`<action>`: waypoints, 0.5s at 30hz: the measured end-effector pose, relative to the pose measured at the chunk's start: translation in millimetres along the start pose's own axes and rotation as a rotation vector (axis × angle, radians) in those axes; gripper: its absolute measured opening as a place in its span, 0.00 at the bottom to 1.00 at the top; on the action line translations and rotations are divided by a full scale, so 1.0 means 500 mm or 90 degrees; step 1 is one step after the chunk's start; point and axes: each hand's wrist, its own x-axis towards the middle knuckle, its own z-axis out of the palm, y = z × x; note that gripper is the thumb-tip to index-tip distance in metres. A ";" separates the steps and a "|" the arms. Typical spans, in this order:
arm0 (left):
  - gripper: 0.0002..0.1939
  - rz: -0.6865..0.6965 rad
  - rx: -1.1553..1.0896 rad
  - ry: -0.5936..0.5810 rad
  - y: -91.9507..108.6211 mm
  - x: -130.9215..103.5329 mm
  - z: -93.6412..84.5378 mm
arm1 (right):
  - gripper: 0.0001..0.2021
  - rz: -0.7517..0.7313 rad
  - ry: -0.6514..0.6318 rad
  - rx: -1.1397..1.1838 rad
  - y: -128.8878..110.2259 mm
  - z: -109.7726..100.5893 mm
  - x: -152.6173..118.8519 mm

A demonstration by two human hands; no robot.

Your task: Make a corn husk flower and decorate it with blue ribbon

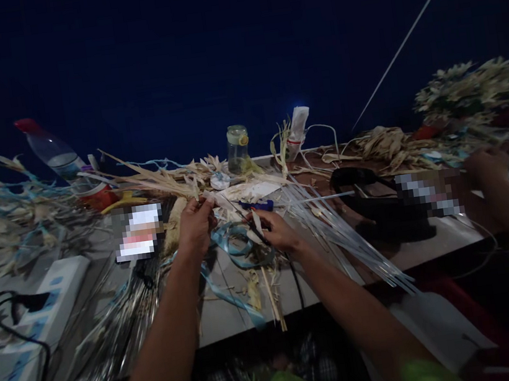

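My left hand (194,224) is closed in a pinch on a small pale piece (209,199) that looks like dried husk. Just to its right, my right hand (278,230) is closed around a thin dark tool, whose exact kind I cannot make out. A pale husk strip (257,222) stands up at the right fingertips. Between and below the hands, a light blue ribbon (234,252) lies in loops on the table. Behind the right hand rests a dark blue object (259,205). Husk scraps (253,290) and thin sticks lie in front.
Clear plastic rods (350,240) jut past the table edge. At left are a power strip (43,331), a bundle of wires (125,314) and a tilted bottle (57,155). A jar (238,149) stands behind. Another person's hands (489,172) are at right, past a black band (378,205).
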 end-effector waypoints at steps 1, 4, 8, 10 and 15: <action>0.12 0.000 0.001 -0.001 0.000 0.000 0.001 | 0.16 0.002 -0.004 0.002 0.000 0.000 0.000; 0.12 -0.009 0.012 -0.002 0.000 -0.001 0.002 | 0.17 0.004 -0.007 -0.001 0.002 0.001 0.001; 0.13 -0.028 0.027 0.005 0.000 -0.002 0.001 | 0.16 0.010 -0.014 -0.005 0.005 0.002 0.002; 0.13 -0.033 0.035 0.007 0.001 -0.003 0.001 | 0.16 0.014 -0.016 0.003 0.006 0.004 0.003; 0.13 -0.029 0.058 0.011 0.000 -0.002 0.000 | 0.15 0.018 -0.020 0.005 0.008 0.004 0.003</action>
